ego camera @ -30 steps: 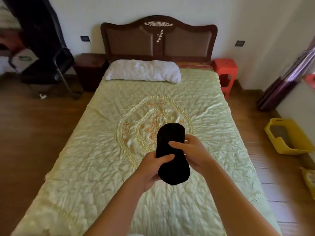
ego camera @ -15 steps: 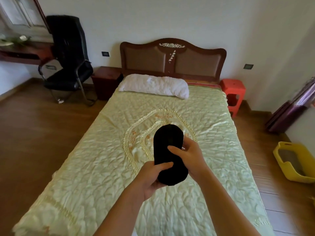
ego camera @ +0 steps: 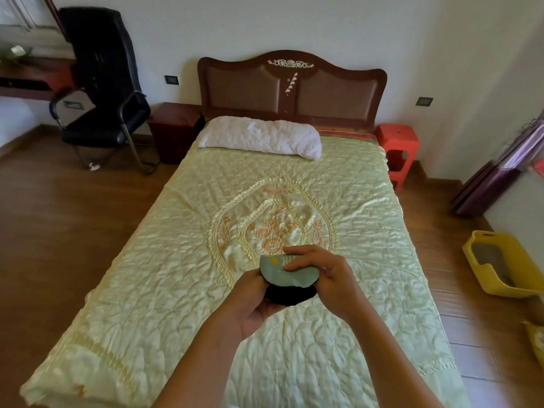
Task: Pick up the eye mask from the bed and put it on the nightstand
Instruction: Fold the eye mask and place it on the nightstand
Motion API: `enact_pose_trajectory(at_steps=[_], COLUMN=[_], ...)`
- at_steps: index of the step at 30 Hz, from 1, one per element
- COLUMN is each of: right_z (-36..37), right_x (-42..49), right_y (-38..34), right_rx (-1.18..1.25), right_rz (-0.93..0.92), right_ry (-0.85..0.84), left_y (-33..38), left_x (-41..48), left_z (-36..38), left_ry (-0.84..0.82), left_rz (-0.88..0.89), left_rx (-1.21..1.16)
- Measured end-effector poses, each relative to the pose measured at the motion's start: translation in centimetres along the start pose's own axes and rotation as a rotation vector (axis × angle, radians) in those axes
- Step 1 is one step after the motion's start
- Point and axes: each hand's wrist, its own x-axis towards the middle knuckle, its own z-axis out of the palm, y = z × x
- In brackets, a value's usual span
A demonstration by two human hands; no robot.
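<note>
The eye mask is held above the middle of the bed, folded over so a pale green face with a yellow spot shows on top and black fabric below. My left hand grips its lower left from underneath. My right hand pinches its right side, fingers laid across the green face. The dark wooden nightstand stands at the far left of the headboard, well beyond both hands.
A white pillow lies at the head of the bed. A black office chair stands left of the nightstand. A red plastic stool is at the bed's far right. A yellow bin sits on the wooden floor at right.
The mask stood upright and all black between my hands; it is now folded down and shows its green side. My view has shifted so more of the chair and nightstand appears.
</note>
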Motion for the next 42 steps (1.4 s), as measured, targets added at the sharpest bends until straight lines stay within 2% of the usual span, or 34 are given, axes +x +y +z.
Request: enact_pose_trajectory(at_steps=[6,10,16,20,25,36,42], right_z=[-0.3,-0.2,0.4,1.5,3.7,9.1,12.9], right_x=[-0.7,-1.2,-1.6,-2.1,-2.5,-1.2,0.2], right_y=[0.0,-0.4,-0.9,-0.8,-0.2,0.5,0.1], right_rx=[-0.141,-0.266,0.112,0.316,0.326,0.352,0.394], right_rz=[-0.018,-0.038,0.169,0.359,0.479,0.535,0.534], right_ry=[0.030,-0.027,0.196,0.252,0.203,0.184,-0.007], left_y=[-0.1,-0.5,-0.7,-0.8,-1.3,-1.3,-1.5], left_x=[-0.5,-0.5,-0.5,-0.5,-0.3,-1.5,-4.6], left_z=[-1.0,-0.7,-0.9,-1.6,-3.1,-8.5,-11.4], left_ry=[-0.138,-0.101,0.001,0.049,0.104,0.163,0.334], left_rz=[-0.081,-0.022,0.078,0.133,0.175,0.215,0.266], left_rx=[-0.356,-0.199,-0.042,-0.035,0.009,-0.046,-0.120])
